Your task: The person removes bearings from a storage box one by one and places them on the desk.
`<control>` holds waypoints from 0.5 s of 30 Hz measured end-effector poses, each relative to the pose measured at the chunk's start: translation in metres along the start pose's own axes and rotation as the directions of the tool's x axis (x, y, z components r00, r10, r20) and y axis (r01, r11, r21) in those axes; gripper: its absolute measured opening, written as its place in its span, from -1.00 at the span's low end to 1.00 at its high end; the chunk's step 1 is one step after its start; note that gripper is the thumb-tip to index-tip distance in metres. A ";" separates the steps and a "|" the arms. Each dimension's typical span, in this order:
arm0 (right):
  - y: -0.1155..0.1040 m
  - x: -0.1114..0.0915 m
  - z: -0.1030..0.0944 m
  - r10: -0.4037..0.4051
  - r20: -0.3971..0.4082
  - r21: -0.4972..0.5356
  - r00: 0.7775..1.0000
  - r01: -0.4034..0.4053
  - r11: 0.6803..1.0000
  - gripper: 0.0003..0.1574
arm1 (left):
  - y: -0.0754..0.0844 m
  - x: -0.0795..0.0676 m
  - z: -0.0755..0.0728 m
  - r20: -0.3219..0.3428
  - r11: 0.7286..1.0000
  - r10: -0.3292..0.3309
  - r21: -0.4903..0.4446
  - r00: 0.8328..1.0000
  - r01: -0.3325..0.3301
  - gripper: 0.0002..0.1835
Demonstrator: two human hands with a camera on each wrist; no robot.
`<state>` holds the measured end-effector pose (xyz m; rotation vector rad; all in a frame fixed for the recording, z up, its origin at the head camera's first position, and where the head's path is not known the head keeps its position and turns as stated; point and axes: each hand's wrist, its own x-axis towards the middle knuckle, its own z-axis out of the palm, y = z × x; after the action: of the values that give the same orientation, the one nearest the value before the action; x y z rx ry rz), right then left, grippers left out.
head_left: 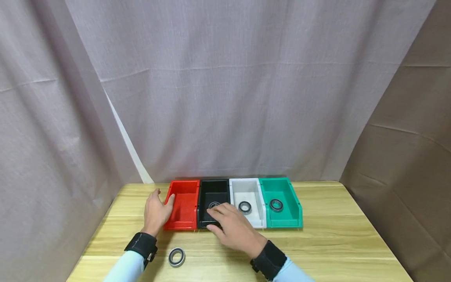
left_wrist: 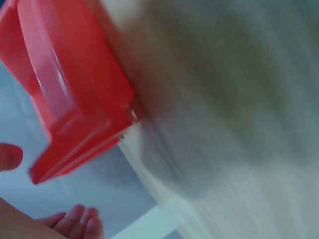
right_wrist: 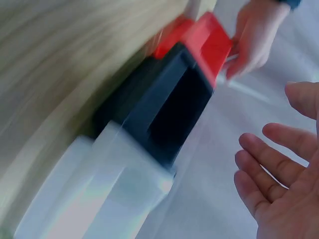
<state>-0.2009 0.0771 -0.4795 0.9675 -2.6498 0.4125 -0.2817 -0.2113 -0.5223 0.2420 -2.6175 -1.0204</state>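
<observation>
My left hand (head_left: 155, 214) is at the outer side of the red bin (head_left: 184, 203), its thumb near the bin's left rim. In the left wrist view its fingers (left_wrist: 79, 221) hang loosely beyond the red bin (left_wrist: 75, 64). My right hand (head_left: 234, 229), fingers spread and relaxed, hovers over the front of the black bin (head_left: 215, 190). A ball bearing (head_left: 210, 205) lies in that bin, partly hidden by the fingers. The right wrist view shows this hand (right_wrist: 279, 179) holding nothing. Another ball bearing (head_left: 171, 257) lies on the table before the red bin.
The white bin (head_left: 243, 188) and the green bin (head_left: 276, 188) continue the row to the right, with a bearing (head_left: 244, 213) in the white one and a bearing (head_left: 276, 210) in the green one. A grey curtain (head_left: 225, 117) hangs behind the wooden table (head_left: 334, 235).
</observation>
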 end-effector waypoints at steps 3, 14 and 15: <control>0.015 -0.010 -0.007 0.054 -0.039 -0.007 0.998 -0.054 0.998 -0.41 | 0.007 -0.015 -0.003 -0.041 0.998 0.059 -0.020 0.997 -0.059 -0.27; 0.040 -0.030 -0.002 0.109 -0.064 -0.031 0.992 -0.111 0.993 -0.42 | 0.044 -0.062 -0.003 0.011 0.983 0.181 -0.040 0.983 -0.181 -0.32; 0.040 -0.030 -0.002 0.105 -0.068 -0.028 0.992 -0.107 0.994 -0.42 | 0.046 -0.064 -0.002 0.018 0.983 0.182 -0.040 0.983 -0.181 -0.31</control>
<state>-0.2050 0.1244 -0.4955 0.7921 -2.6474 0.4182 -0.2233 -0.1614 -0.5046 -0.0173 -2.5800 -1.0132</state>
